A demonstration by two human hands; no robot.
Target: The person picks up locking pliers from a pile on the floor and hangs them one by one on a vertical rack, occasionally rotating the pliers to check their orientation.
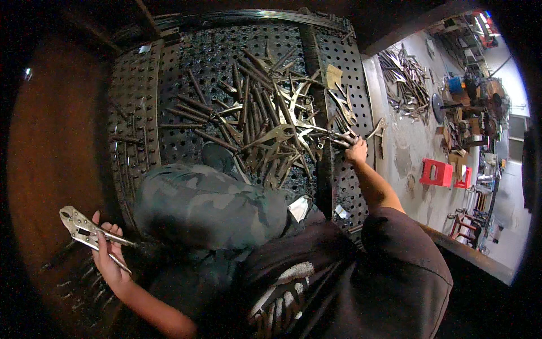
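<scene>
My left hand (109,252) is closed around a pair of locking pliers (81,224), held up at the lower left with the jaws pointing away from me. On the perforated metal plate lies a tangled heap of plier parts (259,113), with dark handles and bright jaw pieces mixed together. At the heap's right edge my right hand (357,151) reaches in, its fingers closed on bright metal plier parts (339,135). Exactly which pieces sit in those fingers is partly hidden. Beside that hand, one more pair of pliers (377,131) rests at the plate's edge.
The perforated metal plate (192,51) carries the heap and scattered rods. A brown rusty panel (53,141) rises at the left. My bent leg (209,203) lies near the heap. Beyond the right edge are another metal pile (406,79) and a red stool (436,172) on the floor.
</scene>
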